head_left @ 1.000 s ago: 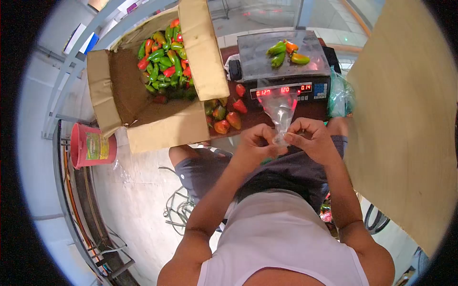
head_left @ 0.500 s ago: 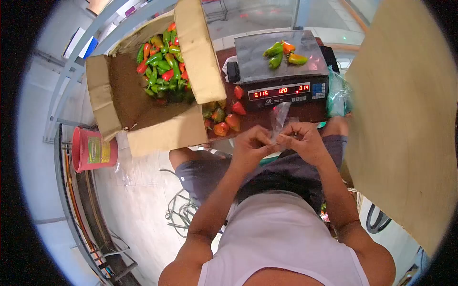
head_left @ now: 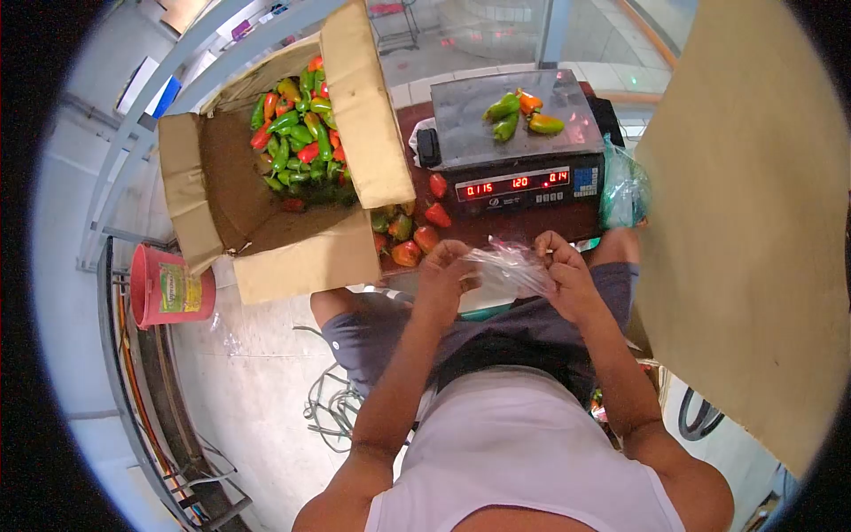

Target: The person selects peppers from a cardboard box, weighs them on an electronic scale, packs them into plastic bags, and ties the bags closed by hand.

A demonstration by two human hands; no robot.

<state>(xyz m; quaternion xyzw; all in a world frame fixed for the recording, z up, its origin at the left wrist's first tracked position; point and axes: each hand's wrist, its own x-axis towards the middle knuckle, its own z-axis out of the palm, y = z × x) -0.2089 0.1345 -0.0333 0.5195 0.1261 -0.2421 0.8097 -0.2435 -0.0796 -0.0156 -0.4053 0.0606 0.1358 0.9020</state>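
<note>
A clear plastic bag is stretched sideways above my lap. My left hand pinches one end of it, and my right hand grips the other. Just beyond my hands stands a digital scale with red figures lit. On its metal plate lie several green and orange peppers. Left of the scale, loose red peppers rest on the dark red tabletop, near my left hand.
An open cardboard box holding green and red peppers is at the left. A pink bucket and a coiled hose are on the floor. A large board rises at the right, beside a greenish plastic bag.
My hands have moved apart, pulling the plastic bag from a bunched, upright shape into a wide sideways stretch. The peppers on the scale and its figures are the same.
</note>
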